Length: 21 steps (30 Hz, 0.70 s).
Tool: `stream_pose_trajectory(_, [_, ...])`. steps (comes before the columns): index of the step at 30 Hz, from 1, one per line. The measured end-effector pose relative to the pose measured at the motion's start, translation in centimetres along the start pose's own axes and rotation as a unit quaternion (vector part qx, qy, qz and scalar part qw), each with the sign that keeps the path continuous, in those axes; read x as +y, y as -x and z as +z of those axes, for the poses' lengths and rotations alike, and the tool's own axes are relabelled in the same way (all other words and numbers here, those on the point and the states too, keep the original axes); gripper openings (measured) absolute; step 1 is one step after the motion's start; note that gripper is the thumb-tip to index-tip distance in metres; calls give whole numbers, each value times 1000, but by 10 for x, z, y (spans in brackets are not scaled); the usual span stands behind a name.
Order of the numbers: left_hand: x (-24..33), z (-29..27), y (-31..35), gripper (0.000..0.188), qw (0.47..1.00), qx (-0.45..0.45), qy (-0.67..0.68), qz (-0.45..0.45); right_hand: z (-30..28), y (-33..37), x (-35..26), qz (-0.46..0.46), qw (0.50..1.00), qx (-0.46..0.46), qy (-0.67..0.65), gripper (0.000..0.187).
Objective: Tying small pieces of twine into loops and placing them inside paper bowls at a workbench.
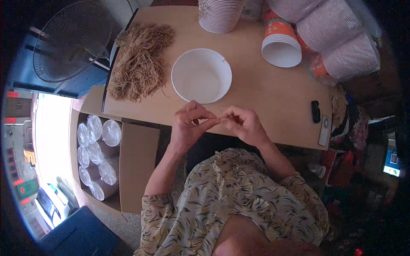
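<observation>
My left hand and my right hand meet over the table's near edge, fingertips pinched together. Between them runs a short, thin brownish strand, mostly hidden by the fingers; its exact kind is hard to make out. Just beyond my hands stands a white paper bucket, its open mouth facing up. A small brown bit lies at its far right rim. Left of the bucket, a tangled heap of brown cords covers the table's far left part.
Stacked paper buckets stand at the table's back. An orange-and-white bucket stack lies on its side, by plastic-wrapped stacks. A black object lies at right. Left of the table, a carton holds bagged cups; a fan stands behind.
</observation>
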<state>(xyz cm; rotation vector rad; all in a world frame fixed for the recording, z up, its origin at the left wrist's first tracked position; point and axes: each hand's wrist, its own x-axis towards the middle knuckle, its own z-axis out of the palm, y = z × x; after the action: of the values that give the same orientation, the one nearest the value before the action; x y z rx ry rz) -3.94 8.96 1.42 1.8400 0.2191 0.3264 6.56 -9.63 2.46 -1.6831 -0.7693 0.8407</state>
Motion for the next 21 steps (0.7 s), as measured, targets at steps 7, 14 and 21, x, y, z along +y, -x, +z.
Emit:
stream_pose_trajectory(7, [-4,4,0,5,999,7,49,-1,-1,-1,10,-7,996,85,-37,14])
stream_pose_trajectory(14, [-9,-5,7,9,998,-33,52,-5,-4,0,16,41,988,126,-77,10])
stream_pose_trajectory(21, [-4,-80,-40,38,906,63,-371,195,-55,-29,-28,-105,962,243,67,9])
